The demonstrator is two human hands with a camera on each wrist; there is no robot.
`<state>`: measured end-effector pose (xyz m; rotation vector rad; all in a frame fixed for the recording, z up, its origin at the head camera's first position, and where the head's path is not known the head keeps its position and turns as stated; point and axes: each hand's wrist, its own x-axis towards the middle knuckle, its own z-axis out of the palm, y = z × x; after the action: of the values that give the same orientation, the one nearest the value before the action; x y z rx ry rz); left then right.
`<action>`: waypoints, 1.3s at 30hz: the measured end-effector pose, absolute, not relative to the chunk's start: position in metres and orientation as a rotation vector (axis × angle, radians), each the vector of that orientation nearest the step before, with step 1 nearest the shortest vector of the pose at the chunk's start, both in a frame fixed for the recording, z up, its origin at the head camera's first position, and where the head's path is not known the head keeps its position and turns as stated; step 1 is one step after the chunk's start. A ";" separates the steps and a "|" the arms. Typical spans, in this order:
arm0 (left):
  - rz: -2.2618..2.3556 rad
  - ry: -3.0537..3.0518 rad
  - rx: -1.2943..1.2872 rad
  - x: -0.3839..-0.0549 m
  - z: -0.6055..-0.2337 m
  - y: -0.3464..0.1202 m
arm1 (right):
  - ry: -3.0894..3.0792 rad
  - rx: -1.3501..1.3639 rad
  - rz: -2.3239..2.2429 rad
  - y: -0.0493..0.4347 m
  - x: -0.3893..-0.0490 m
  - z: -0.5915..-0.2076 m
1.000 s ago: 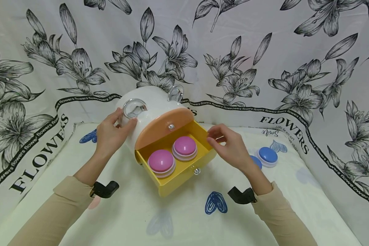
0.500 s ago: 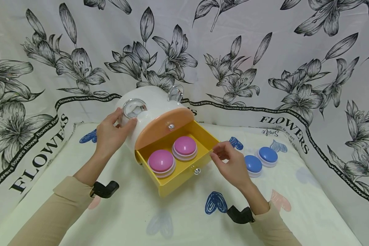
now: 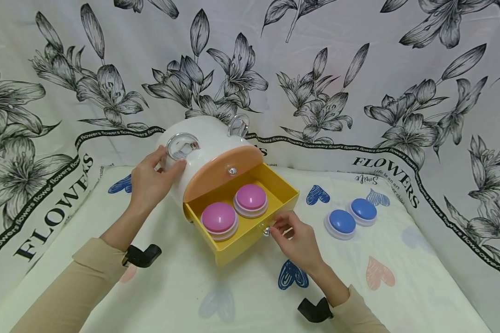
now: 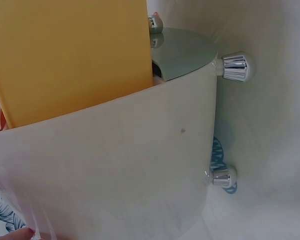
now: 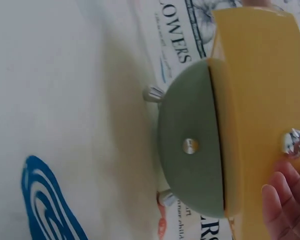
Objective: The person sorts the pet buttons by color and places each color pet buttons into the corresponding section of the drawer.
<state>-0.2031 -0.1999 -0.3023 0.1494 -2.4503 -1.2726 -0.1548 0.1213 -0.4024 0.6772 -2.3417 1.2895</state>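
A white rounded drawer box [image 3: 210, 132] with clear ear-shaped parts stands on the cloth. Its yellow drawer [image 3: 283, 199] is pulled out beneath an orange front [image 3: 216, 175]. Two pink domed round pieces with pale bases, a front one [image 3: 218, 217] and a back one [image 3: 251, 198], sit inside. My left hand [image 3: 152, 178] holds the box's left side, thumb and fingers about the clear ear [image 3: 183, 145]. My right hand [image 3: 297, 238] is at the drawer's silver knob [image 3: 267, 231]; its fingertips [image 5: 288, 170] touch or nearly touch the knob's edge. The right thumb is hidden in the right wrist view.
Two blue domed pieces, a nearer one [image 3: 342, 222] and a farther one [image 3: 363, 209], lie right of the box. A green lower front [image 5: 190, 145] and silver feet [image 4: 236, 67] show from the wrists. A flower-printed cloth [image 3: 316, 27] hangs behind.
My right hand has moved from the drawer's far right corner down and left along its front to the knob, uncovering the blue pieces. The left hand, box and drawer have stayed put.
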 end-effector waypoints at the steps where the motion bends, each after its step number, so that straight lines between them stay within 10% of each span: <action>1: -1.272 -2.451 0.150 -0.203 -0.302 -0.200 | -2.344 0.685 1.288 0.120 -0.154 -0.404; 39: -1.259 -2.433 0.116 -0.205 -0.305 -0.201 | -2.337 0.540 1.234 0.093 -0.149 -0.409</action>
<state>-0.2054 -0.2015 -0.3049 0.1156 -2.4330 -1.2587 -0.1494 0.0928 -0.4092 0.5399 -2.3368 1.2341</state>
